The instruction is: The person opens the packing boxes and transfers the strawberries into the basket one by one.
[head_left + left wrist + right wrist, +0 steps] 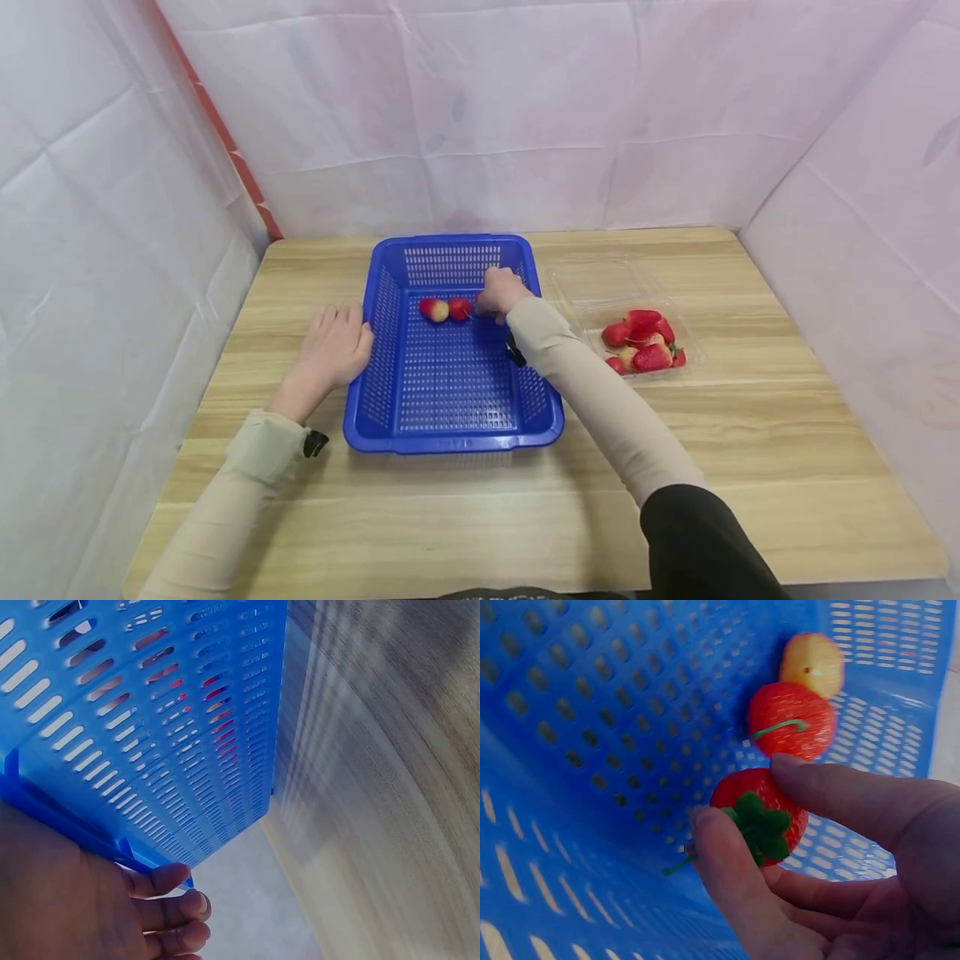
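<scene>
In the right wrist view, my right hand point(840, 877) pinches a red strawberry point(757, 802) with green leaves between thumb and fingers. That hand point(502, 293) is inside the blue plastic basket point(453, 443), near its right wall in the head view. Just beside it lies a red strawberry point(459, 309) with a thin green stem, and further left a red and pale yellow strawberry point(434, 310). At the basket's left rim, my left hand point(335, 343) grips the edge from outside. The left wrist view shows the left hand point(97, 900) with its curled fingertips against the rim.
A clear plastic box point(592, 321) stands right of the basket with its lid point(600, 279) folded back. Several red strawberries point(652, 357) lie piled in it. The wooden table point(750, 467) has pale cloth walls point(517, 108) behind and at both sides.
</scene>
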